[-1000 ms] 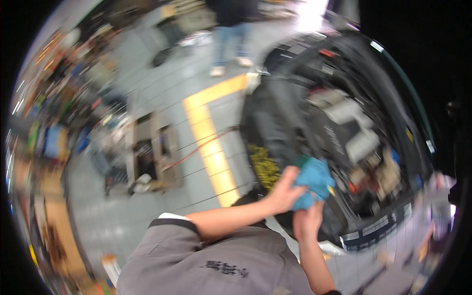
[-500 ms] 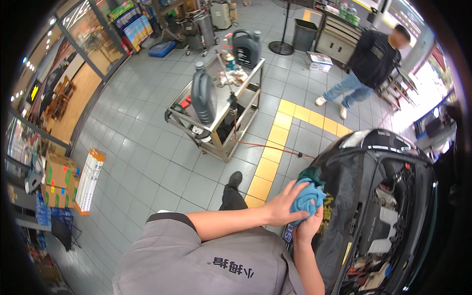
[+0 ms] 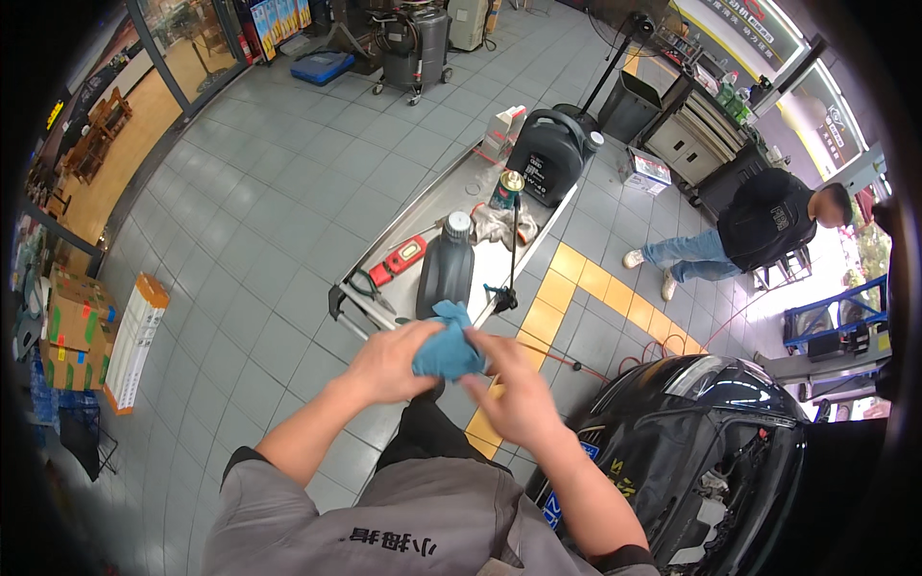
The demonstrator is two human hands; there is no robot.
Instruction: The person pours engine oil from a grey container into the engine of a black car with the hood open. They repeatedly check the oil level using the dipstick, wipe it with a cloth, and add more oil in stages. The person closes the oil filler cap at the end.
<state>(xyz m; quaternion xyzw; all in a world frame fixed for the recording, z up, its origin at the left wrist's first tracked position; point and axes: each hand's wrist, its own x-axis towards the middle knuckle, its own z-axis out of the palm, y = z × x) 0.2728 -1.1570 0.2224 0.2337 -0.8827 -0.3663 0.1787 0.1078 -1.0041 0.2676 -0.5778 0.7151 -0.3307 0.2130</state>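
A crumpled blue cloth [image 3: 449,346] is bunched between my two hands at the near end of the cart. My left hand [image 3: 389,363] is closed on its left side. At its right side is my right hand [image 3: 516,389], slightly blurred, with fingers and thumb around the edge of the cloth. Just beyond the cloth a grey oil bottle [image 3: 447,274] with a ribbed cap stands upright on the cart [image 3: 384,252]. A red work light [image 3: 398,261] and pliers [image 3: 370,288] lie to the bottle's left.
Farther back on the cart are a large black oil jug [image 3: 547,161], a spray can [image 3: 507,190] and a whitish rag [image 3: 499,227]. A car [image 3: 701,403] with its engine bay exposed is at the right. A person [image 3: 768,223] stands beyond it; cartons [image 3: 82,326] are at left.
I have turned from the car toward the cart, and both hands have carried the cloth left, to the front of the grey bottle. My right hand is spread wider on it.
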